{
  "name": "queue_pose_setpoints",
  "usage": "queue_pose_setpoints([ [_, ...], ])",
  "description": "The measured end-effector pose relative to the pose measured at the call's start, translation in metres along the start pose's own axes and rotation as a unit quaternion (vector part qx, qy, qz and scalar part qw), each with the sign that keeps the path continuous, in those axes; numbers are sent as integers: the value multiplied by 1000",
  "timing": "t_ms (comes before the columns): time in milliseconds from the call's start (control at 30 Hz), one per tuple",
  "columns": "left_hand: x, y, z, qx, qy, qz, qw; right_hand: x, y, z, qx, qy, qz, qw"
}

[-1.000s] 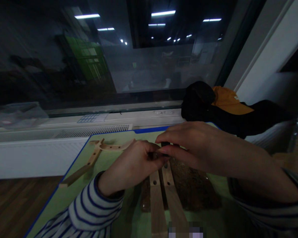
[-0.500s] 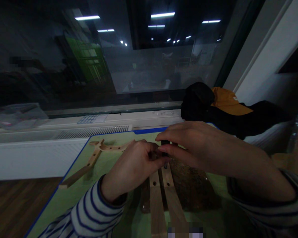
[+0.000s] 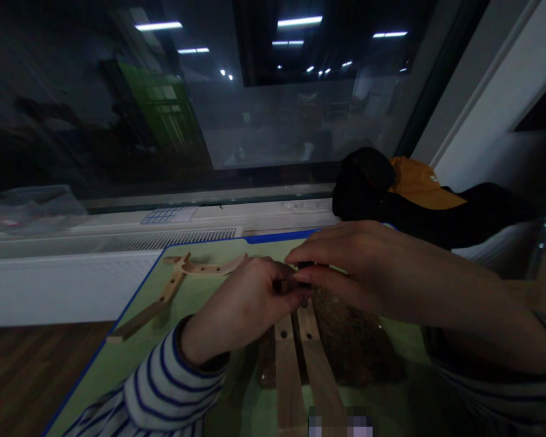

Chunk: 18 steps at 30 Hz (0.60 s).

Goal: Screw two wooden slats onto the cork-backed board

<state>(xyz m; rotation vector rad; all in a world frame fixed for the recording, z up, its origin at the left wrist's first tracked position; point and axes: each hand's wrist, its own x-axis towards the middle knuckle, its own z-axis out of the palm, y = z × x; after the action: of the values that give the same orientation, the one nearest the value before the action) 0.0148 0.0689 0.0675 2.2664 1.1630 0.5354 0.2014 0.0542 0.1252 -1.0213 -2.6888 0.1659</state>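
Both hands meet over the far ends of two parallel wooden slats (image 3: 295, 376) with drilled holes, lying on a green mat (image 3: 118, 364). My left hand (image 3: 239, 309) is closed, pinching near the slat ends. My right hand (image 3: 359, 270) reaches across from the right, fingertips pinched on a small dark part (image 3: 304, 267) that I cannot make out. A dark mottled board (image 3: 355, 346) lies under and beside the slats.
A curved wooden piece with holes (image 3: 173, 285) lies on the mat's far left. Behind are a white radiator sill (image 3: 118, 243), a dark window, a black bag and an orange cap (image 3: 418, 188). Wooden floor shows at the left.
Almost nothing has moved; the hands stay pinched together over the slat ends, with only a slight shift of the view.
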Motion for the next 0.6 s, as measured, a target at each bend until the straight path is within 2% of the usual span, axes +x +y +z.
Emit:
queue_pose_setpoints([
  [333, -2, 2, -2, -25, -35, -14, 999, 0, -1, 0, -7, 5, 5, 1000],
  [467, -1, 2, 0, -19, -20, -13, 1000, 0, -1, 1, -8, 8, 2, 1000],
  [600, 0, 0, 1, 11, 27, -9, 1000, 2, 1, 2, -14, 14, -1, 1000],
])
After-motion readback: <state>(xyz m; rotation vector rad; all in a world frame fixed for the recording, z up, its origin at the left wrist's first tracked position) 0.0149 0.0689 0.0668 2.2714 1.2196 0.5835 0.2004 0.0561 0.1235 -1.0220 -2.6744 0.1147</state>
